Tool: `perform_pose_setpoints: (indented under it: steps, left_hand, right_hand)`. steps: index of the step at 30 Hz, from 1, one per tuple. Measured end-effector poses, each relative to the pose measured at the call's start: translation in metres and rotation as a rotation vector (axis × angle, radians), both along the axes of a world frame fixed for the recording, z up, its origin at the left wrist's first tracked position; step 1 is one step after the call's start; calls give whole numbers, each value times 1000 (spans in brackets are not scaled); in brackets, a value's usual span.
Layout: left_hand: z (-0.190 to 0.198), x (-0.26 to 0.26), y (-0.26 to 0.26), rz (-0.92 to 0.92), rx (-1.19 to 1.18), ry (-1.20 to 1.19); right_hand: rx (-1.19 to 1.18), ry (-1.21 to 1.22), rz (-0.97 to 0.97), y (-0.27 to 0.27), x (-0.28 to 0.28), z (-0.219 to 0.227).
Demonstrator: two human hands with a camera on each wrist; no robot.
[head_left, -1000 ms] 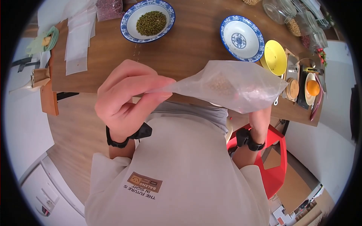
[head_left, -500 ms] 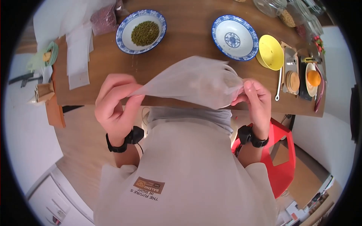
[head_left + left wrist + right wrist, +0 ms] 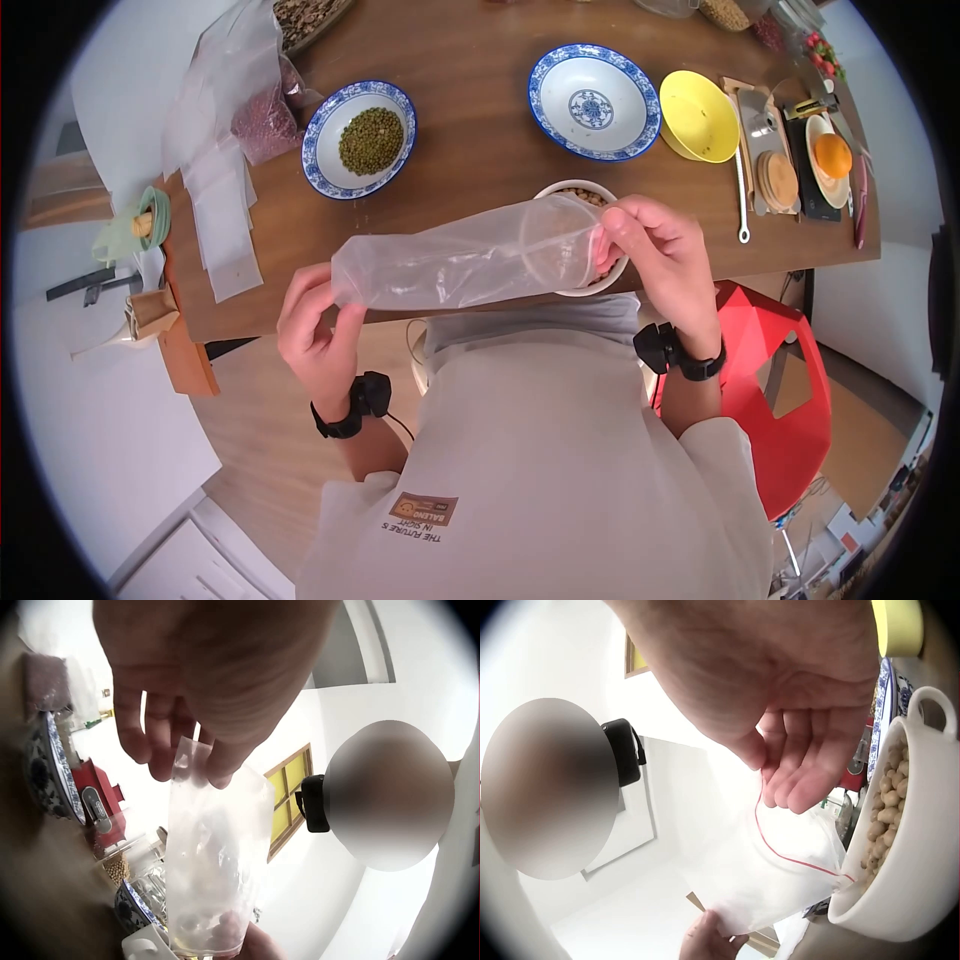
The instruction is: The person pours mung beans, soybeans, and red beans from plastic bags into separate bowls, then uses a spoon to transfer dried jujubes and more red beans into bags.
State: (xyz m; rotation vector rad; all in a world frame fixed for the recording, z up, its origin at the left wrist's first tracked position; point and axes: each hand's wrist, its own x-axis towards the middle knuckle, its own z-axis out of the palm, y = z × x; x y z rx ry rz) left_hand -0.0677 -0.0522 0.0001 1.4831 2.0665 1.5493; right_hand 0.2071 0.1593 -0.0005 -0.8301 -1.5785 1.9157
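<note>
A translucent plastic bag [image 3: 450, 262] stretches between both hands over the table's front edge. My left hand [image 3: 322, 330] pinches its closed-looking left end between thumb and fingers. At the other end my right hand [image 3: 665, 260] pinches the rim, which carries a red line in the right wrist view. Behind and under that end stands a white handled pot [image 3: 907, 832] filled with round tan beans or nuts [image 3: 889, 806]; the bag hides part of it in the head view. Nothing can be made out inside the bag.
A patterned bowl of green beans [image 3: 318, 170] stands at left, beside flat plastic bags [image 3: 228, 245] and a bag of reddish grains [image 3: 266, 125]. Another patterned bowl [image 3: 590, 100], a yellow bowl [image 3: 700, 115], a white spoon [image 3: 743, 215] and a plate with an orange item [image 3: 832, 156] are at right.
The bag has been drawn out longer and flatter between the hands, and its right end has opened wider. The view has shifted, and the white pot now shows behind the bag.
</note>
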Motion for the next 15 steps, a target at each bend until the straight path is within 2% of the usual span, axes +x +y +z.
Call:
perform_pose_setpoints:
  steps: [4, 6, 7, 9, 12, 15]
  left_hand:
    - [14, 6, 2, 5, 19, 113]
    - [19, 10, 6, -66, 157, 255]
    - [19, 13, 6, -74, 149, 254]
    - [18, 16, 10, -68, 147, 145]
    - [20, 16, 11, -141, 264, 226]
    - [28, 21, 16, -70, 154, 285]
  right_hand:
    - [23, -7, -14, -7, 6, 2]
    - [165, -41, -59, -14, 11, 6]
    - [156, -42, -66, -13, 13, 4]
    - [-31, -32, -38, -5, 16, 0]
    - [26, -94, -28, -14, 21, 9]
    - [-6, -139, -34, -10, 23, 4]
